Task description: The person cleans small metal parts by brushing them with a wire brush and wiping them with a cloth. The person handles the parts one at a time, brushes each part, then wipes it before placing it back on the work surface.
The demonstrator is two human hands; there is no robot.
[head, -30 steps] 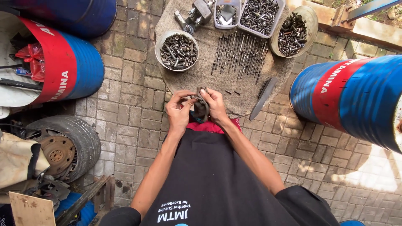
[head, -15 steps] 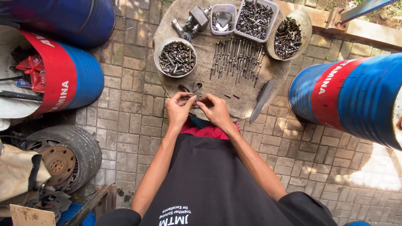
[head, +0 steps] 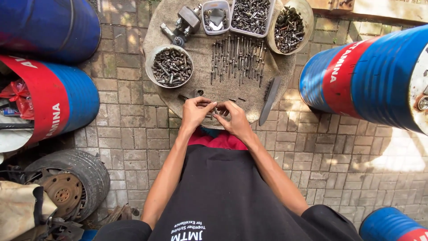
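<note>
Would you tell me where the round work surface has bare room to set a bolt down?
Bare cloth lies between the round bowl and the loose bolt row. The far edge is crowded with trays and another bowl.

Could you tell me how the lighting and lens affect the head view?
Head view: dappled sunlight on the paving at right, shade at left; wide-angle lens bows the blue drum; both hands sharp, the small part between them too tiny to identify.
</note>
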